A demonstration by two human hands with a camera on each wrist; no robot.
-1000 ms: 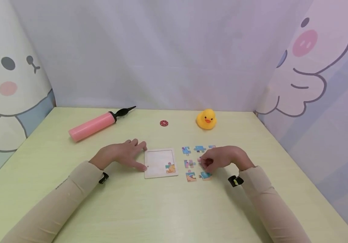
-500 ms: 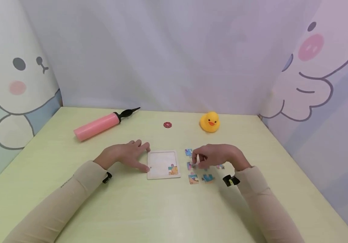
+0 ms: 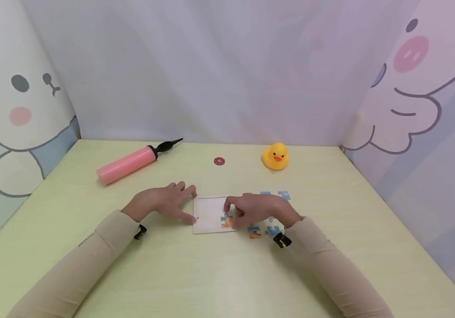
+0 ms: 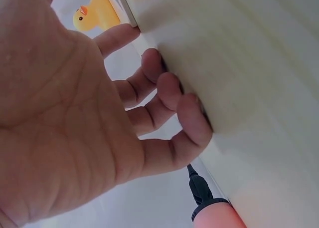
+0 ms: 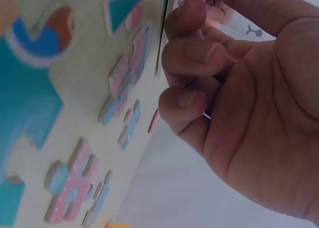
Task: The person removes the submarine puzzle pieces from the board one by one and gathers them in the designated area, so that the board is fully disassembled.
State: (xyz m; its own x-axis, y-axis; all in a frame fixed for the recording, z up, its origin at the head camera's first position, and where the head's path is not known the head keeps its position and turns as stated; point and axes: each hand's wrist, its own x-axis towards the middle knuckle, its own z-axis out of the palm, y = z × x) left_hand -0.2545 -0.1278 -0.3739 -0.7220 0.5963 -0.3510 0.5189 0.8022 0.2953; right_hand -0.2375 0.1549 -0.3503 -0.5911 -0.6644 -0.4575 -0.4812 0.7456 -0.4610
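A shallow square puzzle tray (image 3: pixel 207 230) lies flat on the table, with one puzzle piece (image 3: pixel 226 222) showing a bear in its lower right corner. My left hand (image 3: pixel 163 202) is spread at the tray's left side; its thumb touches the edge and its bent fingertips rest on the table in the left wrist view. My right hand (image 3: pixel 253 207) reaches over the tray's right edge, index finger and thumb curled close around that corner piece; I cannot tell whether they pinch anything. Loose puzzle pieces (image 3: pixel 254 232) lie in rows beneath and around the right hand, partly hidden.
Behind the tray lies a red round chip (image 3: pixel 219 161). A yellow rubber duck (image 3: pixel 276 157) stands at the back right. A pink hand pump (image 3: pixel 127 165) with a black nozzle lies at the back left. Cloth walls enclose the table's back and sides.
My right hand has moved left from the loose pieces to the tray's right side. The left hand stays at the tray's left edge. The view has shifted slightly.
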